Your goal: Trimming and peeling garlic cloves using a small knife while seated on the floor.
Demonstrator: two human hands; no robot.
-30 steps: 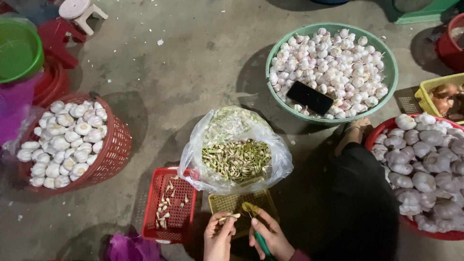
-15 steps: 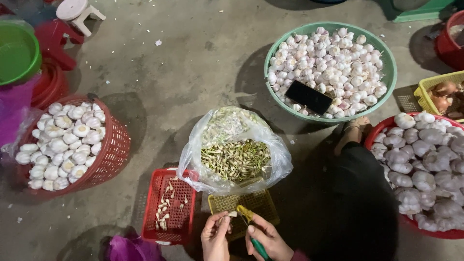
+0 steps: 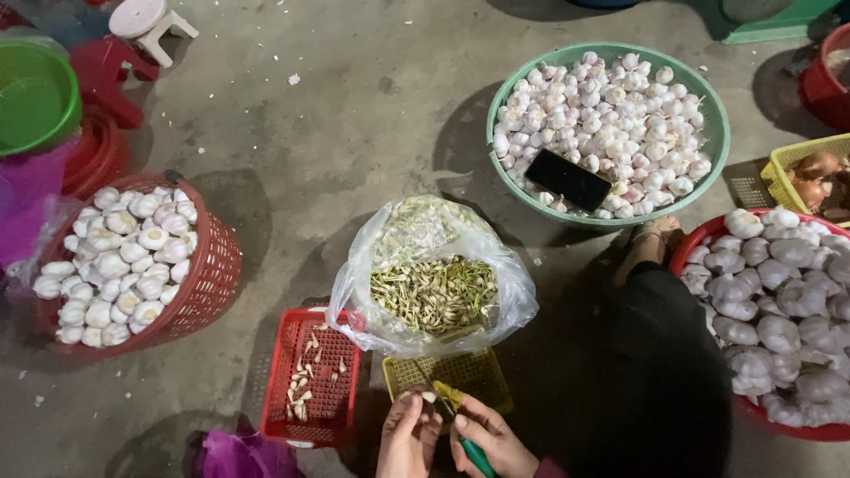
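Clear plastic bag (image 3: pixel 431 274) at centre, mouth rolled open and crumpled, filled with greenish-tan trimmings, set on the floor just beyond a small yellow basket (image 3: pixel 460 376) and touching a small red basket (image 3: pixel 312 376) to its left. Farther off and to the right, a flat black rectangular phone (image 3: pixel 568 180), screen dark, lying slantwise on the white garlic heads at the near-left edge of a round green basin (image 3: pixel 708 150). No labels or signs to be seen.

Garlic-sorting yard: garlic baskets (image 3: pixel 205 281), concrete floor (image 3: pixel 354 133).
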